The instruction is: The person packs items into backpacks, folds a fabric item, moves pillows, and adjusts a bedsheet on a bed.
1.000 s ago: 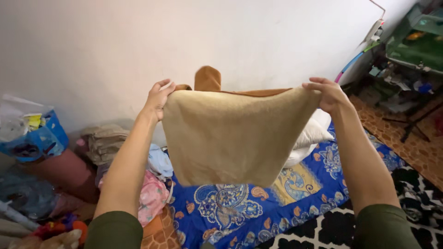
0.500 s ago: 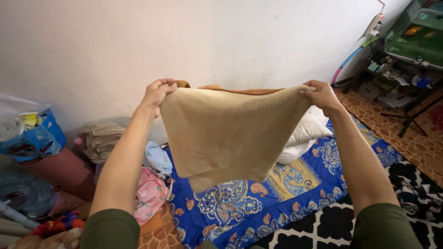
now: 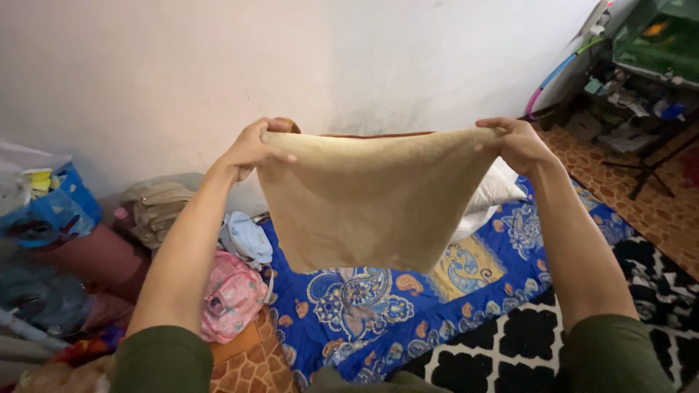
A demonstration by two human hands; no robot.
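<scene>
The left hand [image 3: 251, 148] and the right hand [image 3: 518, 143] each pinched a top corner of a tan towel [image 3: 368, 200] — fingers clenched on the fabric. The towel hung spread between them in the air, in front of the white wall [image 3: 218, 65], above a blue patterned blanket [image 3: 378, 313] — with a white pillow [image 3: 491, 193] behind its right edge.

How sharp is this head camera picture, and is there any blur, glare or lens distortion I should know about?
In the head view: soft, even light, no glare on the white wall; the tan cloth between left hand and right hand is fairly sharp; the blue bag and green tank at the edges look smeared; the wide lens stretches both forearms.
</scene>
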